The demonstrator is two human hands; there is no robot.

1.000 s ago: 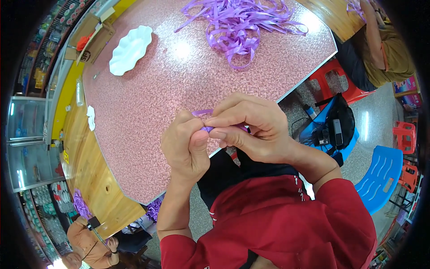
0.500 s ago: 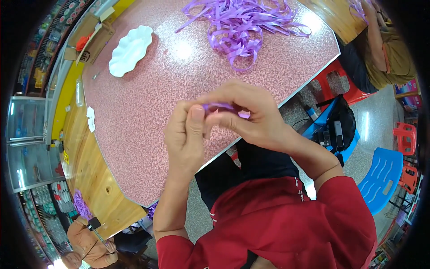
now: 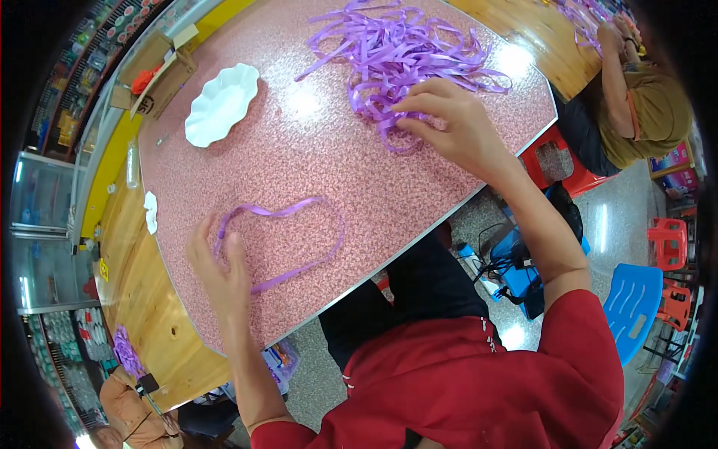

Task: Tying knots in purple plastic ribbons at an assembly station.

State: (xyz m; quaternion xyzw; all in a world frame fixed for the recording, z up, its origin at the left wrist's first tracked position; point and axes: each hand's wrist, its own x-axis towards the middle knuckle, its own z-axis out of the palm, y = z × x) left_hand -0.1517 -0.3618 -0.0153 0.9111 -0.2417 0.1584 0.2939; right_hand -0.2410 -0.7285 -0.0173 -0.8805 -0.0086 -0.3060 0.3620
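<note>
two hands work apart: left hand (image 3: 221, 273) lies flat, pinning a looped purple ribbon (image 3: 288, 243) to the counter (image 3: 314, 161); right hand (image 3: 452, 123) fingers grasp strands in the ribbon pile (image 3: 396, 52).

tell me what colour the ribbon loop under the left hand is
Purple; the ribbon loop lies on the pink speckled table, clearest in the head view.
</note>
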